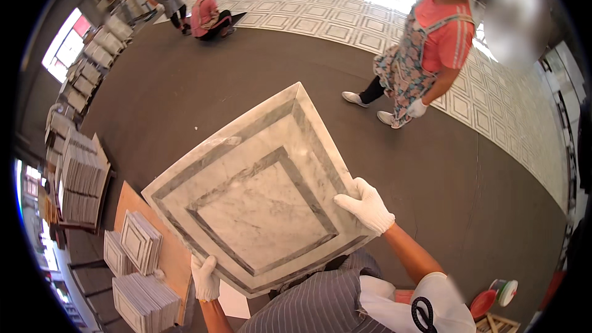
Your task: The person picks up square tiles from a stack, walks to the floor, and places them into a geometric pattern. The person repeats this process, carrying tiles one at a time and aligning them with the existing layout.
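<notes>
A large square marble tile (259,209), white with grey veins and two grey inlaid square bands, is held up tilted in front of my body. My left hand (205,276), in a white knitted glove, grips its near left edge with the thumb on the face. On the right edge, my right hand (365,206) wears the same kind of glove, its thumb lying on the face and its other fingers hidden behind. Below the tile's near edge shows my striped grey apron (314,305).
Stacked tiles (145,302) stand on an orange-brown board (127,200) at left, beside a loaded pallet (80,179). A co-worker in a floral apron (410,68) walks at right; two people are far left. Patterned tiles (345,15) cover the far floor. A red bucket (483,303) sits lower right.
</notes>
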The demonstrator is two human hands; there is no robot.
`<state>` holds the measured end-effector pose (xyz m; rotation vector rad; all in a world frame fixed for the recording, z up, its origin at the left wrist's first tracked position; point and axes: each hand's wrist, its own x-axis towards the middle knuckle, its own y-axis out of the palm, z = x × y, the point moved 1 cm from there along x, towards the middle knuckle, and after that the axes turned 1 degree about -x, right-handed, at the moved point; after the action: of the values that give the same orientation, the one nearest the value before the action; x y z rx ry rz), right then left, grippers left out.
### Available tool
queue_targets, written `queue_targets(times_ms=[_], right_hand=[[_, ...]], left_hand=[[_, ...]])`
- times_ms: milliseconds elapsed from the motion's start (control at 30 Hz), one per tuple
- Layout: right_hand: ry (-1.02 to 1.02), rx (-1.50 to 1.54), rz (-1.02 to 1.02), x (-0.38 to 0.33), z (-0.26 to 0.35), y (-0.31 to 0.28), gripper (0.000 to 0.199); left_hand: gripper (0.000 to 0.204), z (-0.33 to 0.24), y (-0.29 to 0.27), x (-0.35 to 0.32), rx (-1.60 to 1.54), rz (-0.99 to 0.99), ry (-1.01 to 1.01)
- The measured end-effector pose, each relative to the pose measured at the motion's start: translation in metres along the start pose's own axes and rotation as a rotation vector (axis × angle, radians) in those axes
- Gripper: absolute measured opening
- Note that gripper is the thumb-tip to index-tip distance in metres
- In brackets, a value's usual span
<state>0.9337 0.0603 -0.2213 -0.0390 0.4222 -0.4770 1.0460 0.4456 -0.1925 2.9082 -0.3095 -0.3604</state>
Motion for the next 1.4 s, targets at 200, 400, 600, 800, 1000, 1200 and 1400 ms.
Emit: queue_targets(times_ms=[200, 400, 600, 800, 1000, 1200, 1400], right_hand=[[0.048, 0.124, -0.332, -0.035, -0.016, -0.014, 0.033], [-0.002, 0.329, -0.634, -0.059, -0.052, -0.069, 0.021], [-0.042, 0.468, -0.823, -0.074, -0.095, -0.157, 0.018], [-0.083, 0.541, -0.938, -0.098, -0.132, -0.275, 0.028], [-0.037, 0.496, -1.09, -0.111, -0.164, -0.344, 0.033], [0.011, 0.518, -1.183, -0.117, -0.174, -0.383, 0.039], [-0.048, 0.574, -1.22, -0.067, -0.183, -0.424, 0.038]], left_hand=[[0.048, -0.007, 0.036, 0.073, 0.057, 0.229, -0.066], [0.048, -0.004, 0.145, 0.103, 0.199, 0.401, -0.058], [0.052, 0.019, 0.271, 0.101, 0.274, 0.568, -0.071], [0.051, 0.054, 0.421, 0.078, 0.395, 0.666, -0.014], [0.04, 0.09, 0.525, 0.07, 0.502, 0.755, -0.031], [0.037, 0.124, 0.614, 0.078, 0.744, 0.874, 0.111], [0.037, 0.136, 0.672, 0.121, 0.818, 0.881, 0.115]])
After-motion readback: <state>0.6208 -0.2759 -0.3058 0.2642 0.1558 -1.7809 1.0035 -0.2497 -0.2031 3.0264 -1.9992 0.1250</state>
